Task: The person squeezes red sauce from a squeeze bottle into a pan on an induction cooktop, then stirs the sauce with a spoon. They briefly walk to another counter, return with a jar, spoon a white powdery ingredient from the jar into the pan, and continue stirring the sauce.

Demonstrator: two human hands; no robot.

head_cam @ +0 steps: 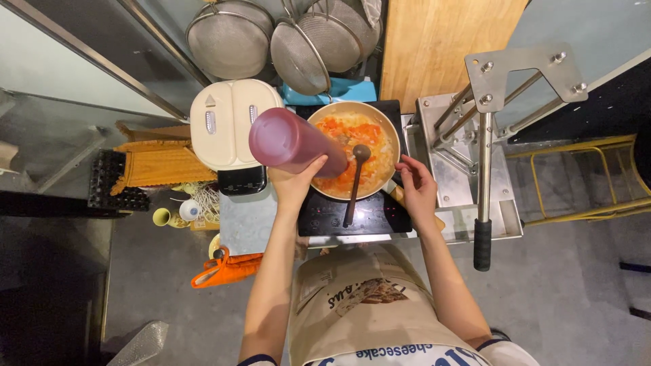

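The person stands square to a black hob [352, 215] with a pan [354, 150] on it, full of orange and pale pieces, likely vegetables cooking in sauce. The left hand [293, 181] is wrapped around a dark red bottle [291, 144], fingers pressed around its narrow end, and the bottle lies tipped nearly flat with that end pointing over the pan's left rim, the wide base toward the camera; held that way, its contents would run into the pan rather than onto the hob. The right hand [415, 190] sits at the pan's right edge, fingers curled around what seems to be the handle, though the handle itself is mostly hidden, so I cannot tell how firmly it grips; it looks like a steadying hold. A dark spoon [357, 177] rests in the food, its handle leaning out over the near rim, parked where either hand can take it. Left of the hob stands a cream appliance [229, 122] with two lids, and strainers [291, 37] hang on the wall behind. An orange cloth [227, 269] lies below the counter edge.
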